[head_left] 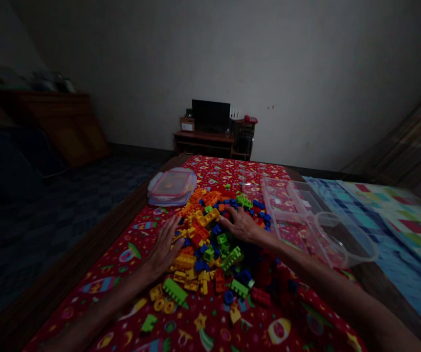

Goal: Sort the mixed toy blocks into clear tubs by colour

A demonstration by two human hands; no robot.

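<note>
A heap of plastic building bricks point(201, 230) in yellow, orange, green, blue and red is spread over a red patterned cloth point(115, 274). My left hand point(164, 250) lies along the heap's left side, fingers stretched out and holding nothing, close to the yellow bricks. Over the upper right part of the heap reaches my right hand point(241, 224), its thumb and fingers apart beside small orange and red bricks. Whether its fingertips touch them is hard to see. Nearer to me lie a long green brick point(175, 292), yellow wheels point(164, 305) and a loose green brick point(149, 322).
Stacked lidded containers point(173, 186) stand left behind the heap. At the right are clear plastic bins point(294, 215), one of them with a round compartment. A bed with a blue sheet point(408, 274) adjoins the table's right side. A monitor point(210, 115) stands by the far wall.
</note>
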